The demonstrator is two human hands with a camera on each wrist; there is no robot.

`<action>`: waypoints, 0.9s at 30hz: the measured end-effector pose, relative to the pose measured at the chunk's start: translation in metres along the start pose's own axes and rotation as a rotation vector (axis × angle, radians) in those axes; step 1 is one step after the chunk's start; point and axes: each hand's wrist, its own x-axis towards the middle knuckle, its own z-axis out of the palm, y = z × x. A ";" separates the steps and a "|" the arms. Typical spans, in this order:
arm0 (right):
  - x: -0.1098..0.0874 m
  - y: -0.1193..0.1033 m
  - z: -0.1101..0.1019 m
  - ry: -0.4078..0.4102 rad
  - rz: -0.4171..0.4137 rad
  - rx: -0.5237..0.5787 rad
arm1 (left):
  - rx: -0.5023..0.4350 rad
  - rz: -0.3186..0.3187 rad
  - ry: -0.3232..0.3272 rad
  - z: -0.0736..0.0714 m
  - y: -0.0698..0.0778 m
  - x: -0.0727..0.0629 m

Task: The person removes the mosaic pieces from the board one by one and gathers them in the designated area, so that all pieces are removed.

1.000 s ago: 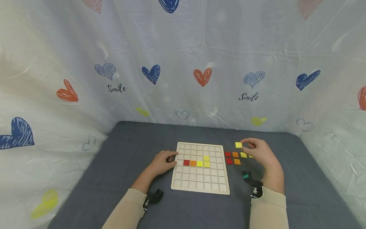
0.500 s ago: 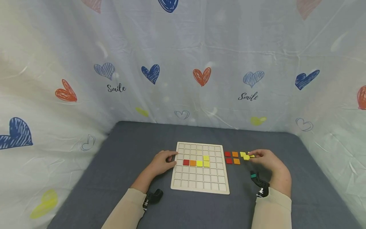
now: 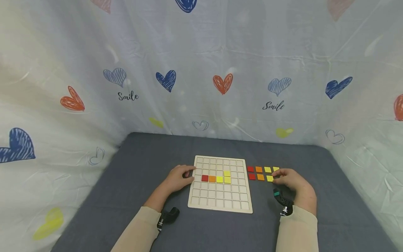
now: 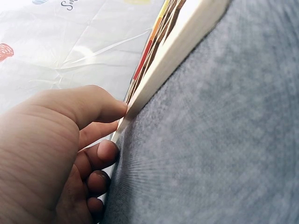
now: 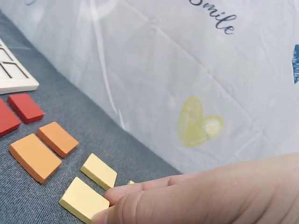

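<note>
My right hand (image 3: 292,180) pinches a yellow square tile (image 3: 269,178) at its right side, thumb and forefinger at its corners. That tile lies flat in the front row of loose tiles, and the right wrist view shows it beside another yellow tile (image 5: 99,171). My left hand (image 3: 177,179) touches the left edge of a pale wooden grid board (image 3: 220,206) with thumb and forefinger, its other fingers loosely bent beside it. Set in the board are a red tile (image 3: 205,178), an orange tile (image 3: 212,179) and several yellow tiles (image 3: 227,173).
Two rows of loose tiles lie right of the board, with red tiles (image 3: 250,169), orange tiles (image 3: 259,169) and yellow ones. A dark grey cloth (image 3: 157,150) covers the table. Behind it hangs a white curtain (image 3: 201,52) printed with hearts.
My right hand has brought the yellow tile down from behind the rows into the front row, beside the orange tile. The left hand and the board have stayed in place.
</note>
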 end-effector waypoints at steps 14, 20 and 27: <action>-0.015 -0.022 -0.012 0.088 -0.097 -0.033 | -0.006 -0.010 0.001 0.000 0.000 0.001; -0.019 -0.046 -0.009 0.099 -0.171 -0.007 | 0.000 -0.017 -0.004 0.000 0.000 0.000; -0.013 -0.069 0.001 0.111 -0.269 0.022 | 0.002 -0.014 0.006 0.000 0.001 0.000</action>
